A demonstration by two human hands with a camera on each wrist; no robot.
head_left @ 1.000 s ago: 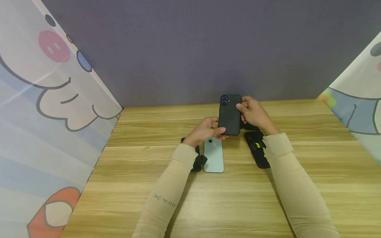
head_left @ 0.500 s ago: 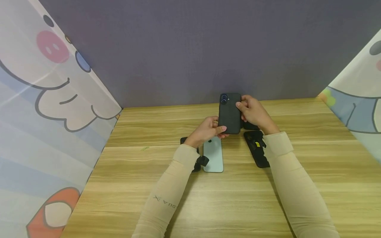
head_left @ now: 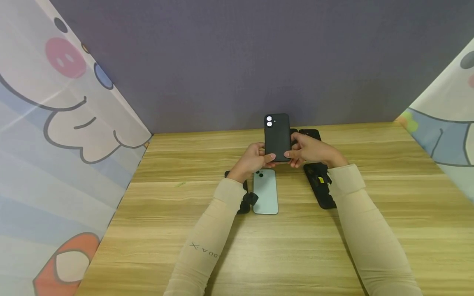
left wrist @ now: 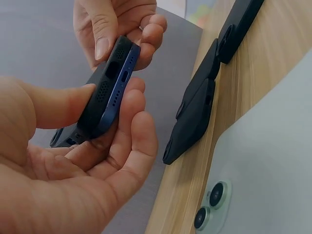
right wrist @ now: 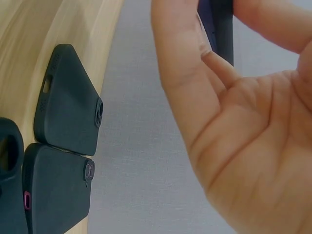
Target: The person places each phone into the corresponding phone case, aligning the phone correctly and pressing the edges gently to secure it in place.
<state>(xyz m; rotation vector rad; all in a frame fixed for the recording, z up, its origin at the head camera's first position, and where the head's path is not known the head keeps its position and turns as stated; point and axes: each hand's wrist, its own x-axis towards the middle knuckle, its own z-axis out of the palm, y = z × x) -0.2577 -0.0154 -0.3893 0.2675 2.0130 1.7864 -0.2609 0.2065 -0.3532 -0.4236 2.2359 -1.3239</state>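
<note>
Both hands hold a blue phone (left wrist: 117, 100) in a black phone case (head_left: 277, 137), raised near the back wall, camera end up. At the charging-port end, the left wrist view shows the phone's blue edge standing out along the case rim. My left hand (head_left: 252, 159) pinches the lower left corner, thumb on the case back and fingers beneath the phone. My right hand (head_left: 312, 149) grips the lower right corner with its thumb on the case back. The phone's screen side is hidden. Below the hands, a pale green phone (head_left: 266, 193) lies back up on the table.
Two black-cased phones (right wrist: 70, 97) (right wrist: 58, 190) lie side by side by the back wall (head_left: 222, 74). A black case (head_left: 318, 191) with a yellow label lies by the right sleeve. Another black item (head_left: 242, 208) is partly under the left wrist. The wooden table (head_left: 155, 230) extends around them.
The right hand has slid from the case's upper right side to its lower right corner. The cased phone has shifted slightly left, and its lens area now looks bright white.
</note>
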